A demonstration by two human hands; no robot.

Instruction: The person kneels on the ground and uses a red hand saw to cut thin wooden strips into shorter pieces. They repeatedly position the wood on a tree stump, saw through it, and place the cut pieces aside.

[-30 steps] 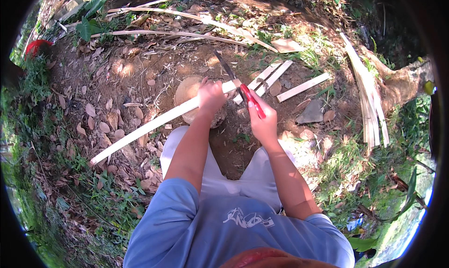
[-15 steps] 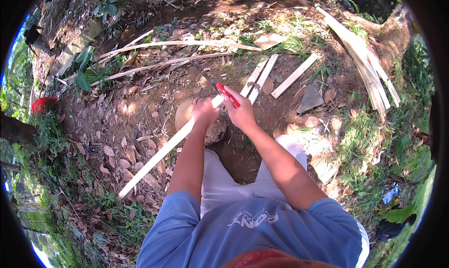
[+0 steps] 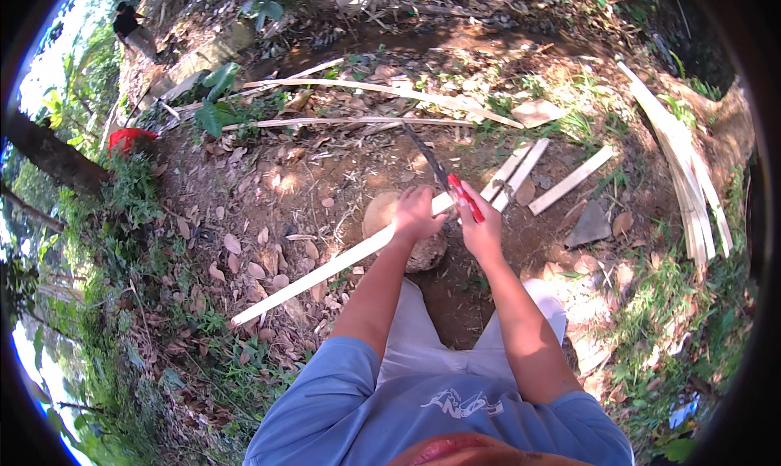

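Observation:
My left hand is closed around a long pale wooden strip, pressing it down over a round wooden block. The strip slants from the lower left up to the saw. In my right hand is a handsaw with a red handle and a narrow dark blade. Its blade points away and to the left, crossing the strip just right of my left hand. Whether the blade bites into the wood cannot be made out. Two short strips lie side by side just beyond my right hand.
Another short strip lies to the right, near a grey flat stone. A bundle of long strips rests at the far right. Long thin strips stretch across the far ground. A red object is at the left, by a dark trunk.
The whole view has shifted, so the scene sits further right and lower. My hands keep their hold on the strip and the saw, whose position across the strip looks nearly the same.

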